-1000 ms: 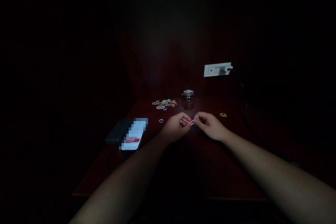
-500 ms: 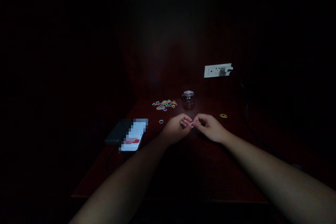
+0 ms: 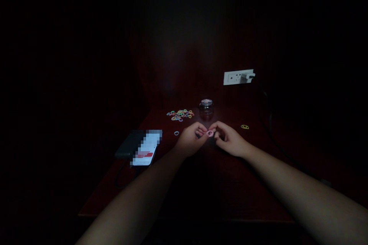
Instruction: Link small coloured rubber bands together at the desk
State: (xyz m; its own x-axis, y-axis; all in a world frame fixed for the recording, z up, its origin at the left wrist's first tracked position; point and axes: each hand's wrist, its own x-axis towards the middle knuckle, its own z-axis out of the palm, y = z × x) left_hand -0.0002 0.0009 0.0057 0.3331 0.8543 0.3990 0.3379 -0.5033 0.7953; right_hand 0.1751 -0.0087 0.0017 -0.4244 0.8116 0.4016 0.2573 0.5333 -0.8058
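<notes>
Between the thumb and fingers of my left hand (image 3: 192, 138) is a small pink hair tie (image 3: 211, 136), its round hole facing me. My right hand (image 3: 231, 139) is just to the right of it, thumb and index finger spread apart. The right index fingertip is close to the tie's upper edge; whether it touches I cannot tell. A single light-blue hair tie (image 3: 176, 134) lies on the table left of my hands, and yellow hair ties (image 3: 245, 126) lie to the right. Farther back is a pile of multicoloured hair ties (image 3: 184, 114).
A clear lidded jar (image 3: 206, 108) stands behind my hands. At the left, a lit phone (image 3: 147, 156) lies against a dark flat box (image 3: 125, 149), with a cable below. A wall socket (image 3: 233, 78) with a plug and a dark cable is at the right. The dark red table (image 3: 201, 199) is dimly lit.
My right thumb and index finger have come apart, and the hand has shifted slightly up. The pink hair tie, mostly covered before, now shows as a full ring in my left fingers.
</notes>
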